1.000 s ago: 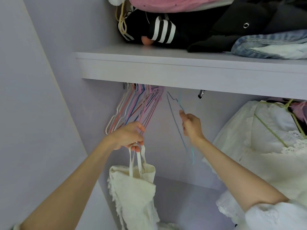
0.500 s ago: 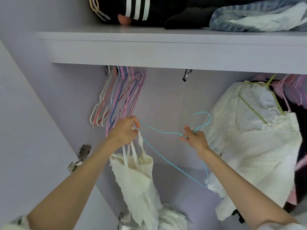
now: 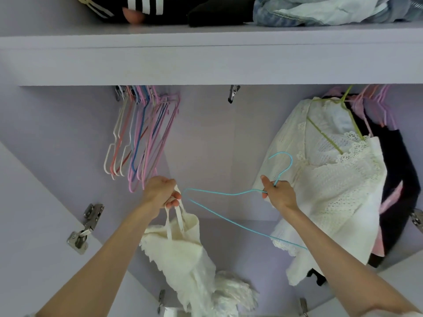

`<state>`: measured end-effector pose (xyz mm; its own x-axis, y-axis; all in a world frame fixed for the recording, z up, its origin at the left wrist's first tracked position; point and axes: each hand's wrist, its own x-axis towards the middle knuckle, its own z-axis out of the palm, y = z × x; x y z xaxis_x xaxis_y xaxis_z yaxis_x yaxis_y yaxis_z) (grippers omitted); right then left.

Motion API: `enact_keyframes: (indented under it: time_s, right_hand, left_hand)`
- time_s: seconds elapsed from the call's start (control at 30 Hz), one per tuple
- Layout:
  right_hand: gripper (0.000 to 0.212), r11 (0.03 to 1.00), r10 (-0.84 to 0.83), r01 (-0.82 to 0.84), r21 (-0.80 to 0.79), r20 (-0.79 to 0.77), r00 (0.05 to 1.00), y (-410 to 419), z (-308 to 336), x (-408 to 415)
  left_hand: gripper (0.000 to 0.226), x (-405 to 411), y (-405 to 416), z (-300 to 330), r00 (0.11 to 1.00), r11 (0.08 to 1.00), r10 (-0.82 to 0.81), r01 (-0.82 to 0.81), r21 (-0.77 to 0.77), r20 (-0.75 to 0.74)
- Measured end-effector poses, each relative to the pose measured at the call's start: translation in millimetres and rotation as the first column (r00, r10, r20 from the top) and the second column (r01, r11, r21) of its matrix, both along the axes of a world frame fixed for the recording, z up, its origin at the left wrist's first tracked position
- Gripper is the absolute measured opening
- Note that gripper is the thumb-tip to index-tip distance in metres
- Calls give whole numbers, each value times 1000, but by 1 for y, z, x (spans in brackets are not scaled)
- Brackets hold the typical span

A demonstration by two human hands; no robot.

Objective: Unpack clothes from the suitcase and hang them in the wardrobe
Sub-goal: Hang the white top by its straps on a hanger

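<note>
Cream garment [image 3: 183, 250] hanging by its straps from the left hand [image 3: 160, 192], whose grip is curled round them, inside the wardrobe [image 3: 206, 65]. Right hand [image 3: 278, 194] pinches a turquoise wire hanger [image 3: 229, 216] at the neck, apparently clear of the rail. Empty hangers [image 3: 142, 138] upper left; hung white dress [image 3: 332, 179] right.

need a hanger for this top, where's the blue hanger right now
In the head view the blue hanger is at centre, off the rail, held at its neck by the right hand, between the left hand's cream top and the hung lace dress.
</note>
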<state>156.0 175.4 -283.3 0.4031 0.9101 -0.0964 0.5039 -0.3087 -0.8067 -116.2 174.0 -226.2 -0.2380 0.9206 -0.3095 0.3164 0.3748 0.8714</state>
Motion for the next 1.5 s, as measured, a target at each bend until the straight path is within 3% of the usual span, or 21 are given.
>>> enact_keyframes:
  time_s: [0.13,0.23,0.33,0.43,0.53,0.7,0.83,0.93,1.0,1.13,1.23,1.37,1.5]
  right_hand:
    - [54,995,89,-87,40,-35,995,-1,6,-18]
    - [50,983,170,-160,92,-116,979,0,15,-45]
    - [51,970,193,-153,191,-216,957,3,27,-71]
    - [42,961,191,-103,256,-346,919,8,34,-82]
    - [38,952,207,-103,287,-362,909,10,39,-81]
    - [35,941,239,-155,301,-266,934,9,40,-70]
    - [39,907,152,-138,399,-3,988,-3,30,-60]
    - [34,910,372,-347,227,-75,925,-16,18,-60]
    - [17,856,517,-508,100,-108,849,-22,8,-67]
    - [33,847,530,-527,70,-18,848,-24,4,-89]
    - [35,882,470,-468,57,-186,863,-19,13,-92]
    - [32,890,443,-436,137,-486,753,-15,17,-73]
    - [26,971,218,-223,85,-691,689,-14,16,-39]
  left_hand:
    - [13,23,3,4,996,996,-79,80,50,-32]
    - [14,41,2,6,959,968,-208,231,102,-194]
    - [11,59,-3,14,862,910,-285,380,163,-419]
    - [8,64,-3,19,824,870,-334,457,188,-457]
    - [16,64,2,21,790,824,-375,523,216,-485]
    - [15,68,14,21,814,828,-383,512,229,-438]
    - [12,71,24,14,928,909,-320,358,214,-193]
    - [8,73,27,13,969,955,-242,229,187,46]
    - [11,80,28,15,968,964,-218,194,183,123]
    - [18,87,31,19,968,973,-160,121,198,193]
    - [17,84,33,22,966,973,-149,105,204,213]
    - [11,69,29,27,969,979,-143,109,174,201]
    - [13,48,27,15,979,994,-60,40,103,196]
